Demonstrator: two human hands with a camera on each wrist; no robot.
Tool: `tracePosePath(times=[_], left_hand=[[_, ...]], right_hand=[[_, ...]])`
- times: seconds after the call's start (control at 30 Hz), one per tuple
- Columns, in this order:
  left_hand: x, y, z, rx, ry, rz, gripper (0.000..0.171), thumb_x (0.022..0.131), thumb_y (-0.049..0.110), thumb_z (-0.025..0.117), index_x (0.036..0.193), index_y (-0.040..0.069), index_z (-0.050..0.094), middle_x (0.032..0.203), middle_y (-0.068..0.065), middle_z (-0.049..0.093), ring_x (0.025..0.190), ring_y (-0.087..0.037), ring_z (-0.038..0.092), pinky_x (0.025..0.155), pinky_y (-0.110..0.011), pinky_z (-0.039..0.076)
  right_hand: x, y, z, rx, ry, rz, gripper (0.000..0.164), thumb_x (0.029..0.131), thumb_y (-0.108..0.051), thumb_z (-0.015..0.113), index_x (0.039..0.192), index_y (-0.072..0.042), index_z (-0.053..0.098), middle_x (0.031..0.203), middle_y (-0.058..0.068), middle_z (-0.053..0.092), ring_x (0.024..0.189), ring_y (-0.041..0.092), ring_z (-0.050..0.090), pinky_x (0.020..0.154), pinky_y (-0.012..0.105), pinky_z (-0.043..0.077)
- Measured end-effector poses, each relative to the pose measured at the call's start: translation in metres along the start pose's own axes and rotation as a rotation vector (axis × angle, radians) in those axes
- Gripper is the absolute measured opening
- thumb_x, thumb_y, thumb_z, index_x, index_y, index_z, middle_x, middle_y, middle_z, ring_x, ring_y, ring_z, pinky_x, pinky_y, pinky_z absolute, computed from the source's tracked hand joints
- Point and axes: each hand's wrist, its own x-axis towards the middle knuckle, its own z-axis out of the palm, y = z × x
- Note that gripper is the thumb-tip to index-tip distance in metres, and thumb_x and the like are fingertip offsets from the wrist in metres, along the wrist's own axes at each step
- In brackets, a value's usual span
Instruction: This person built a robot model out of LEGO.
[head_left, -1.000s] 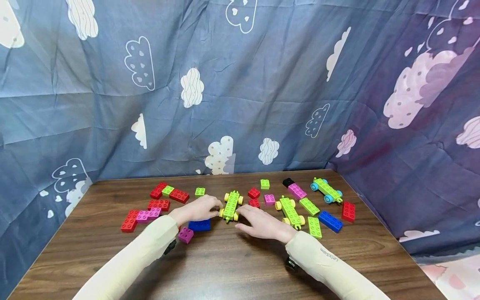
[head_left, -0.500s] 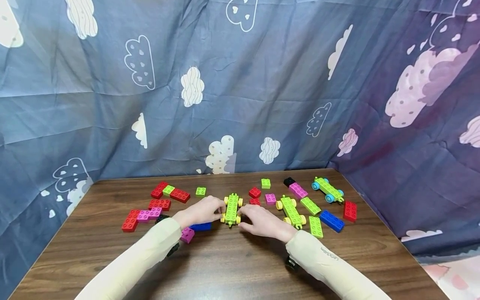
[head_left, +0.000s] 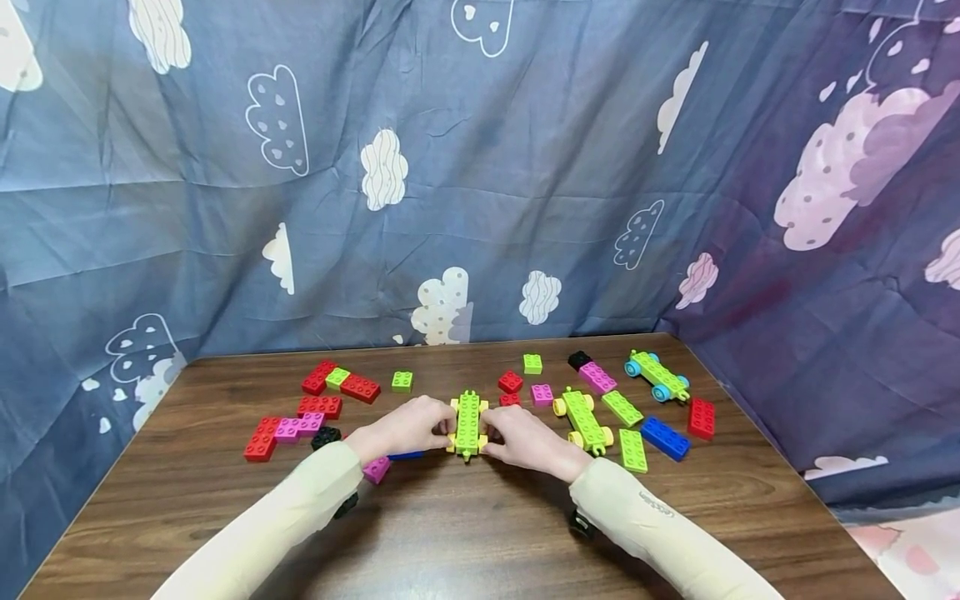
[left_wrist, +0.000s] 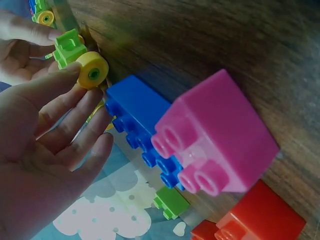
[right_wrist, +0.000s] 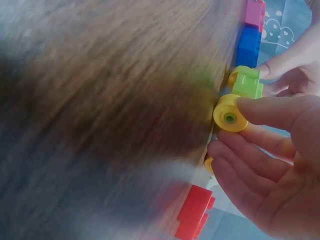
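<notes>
A lime-green toy car base (head_left: 468,425) with yellow wheels lies on the table between my two hands, its length pointing toward me. My left hand (head_left: 415,423) holds it at its left wheels; in the left wrist view the thumb presses a yellow wheel (left_wrist: 93,72), with the other fingers spread below. From the opposite side my right hand (head_left: 531,440) grips it, thumb on the near right wheel (right_wrist: 229,116) in the right wrist view. Beside the left hand lie a blue brick (left_wrist: 142,105) and a magenta brick (left_wrist: 225,135), partly hidden by that hand in the head view.
Right of my right hand stands another yellow-wheeled car base (head_left: 583,419). A blue-wheeled one (head_left: 657,377) is farther back. Lime plates (head_left: 633,451), a blue brick (head_left: 665,438) and red bricks (head_left: 262,439) lie on both sides. A cloud-patterned cloth (head_left: 480,208) hangs behind the table.
The car base has turned from a slant to straight and come slightly nearer. Both hands have drawn in against its wheels from either side.
</notes>
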Motion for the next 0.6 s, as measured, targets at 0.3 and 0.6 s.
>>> tracePosePath(times=[0.3, 0.6], left_hand=[[-0.0036, 0.0039, -0.004, 0.098, 0.087, -0.094, 0.048, 0.082, 0.035, 0.08, 0.113, 0.001, 0.066, 0.108, -0.011, 0.063, 0.099, -0.023, 0.059, 0.086, -0.039, 0.054], [-0.0034, 0.0001, -0.004, 0.088, 0.008, -0.124, 0.069, 0.083, 0.041, 0.078, 0.131, -0.004, 0.058, 0.13, -0.018, 0.061, 0.118, -0.034, 0.057, 0.097, -0.05, 0.05]], right_hand=[[-0.0017, 0.0021, 0.0014, -0.002, -0.003, 0.001, 0.018, 0.084, -0.014, 0.078, 0.091, -0.008, 0.062, 0.082, 0.002, 0.067, 0.074, 0.01, 0.061, 0.066, 0.022, 0.05], [-0.0061, 0.0029, 0.0009, 0.023, -0.006, -0.012, 0.015, 0.086, -0.014, 0.076, 0.093, -0.009, 0.064, 0.086, 0.002, 0.068, 0.078, 0.01, 0.064, 0.07, 0.023, 0.052]])
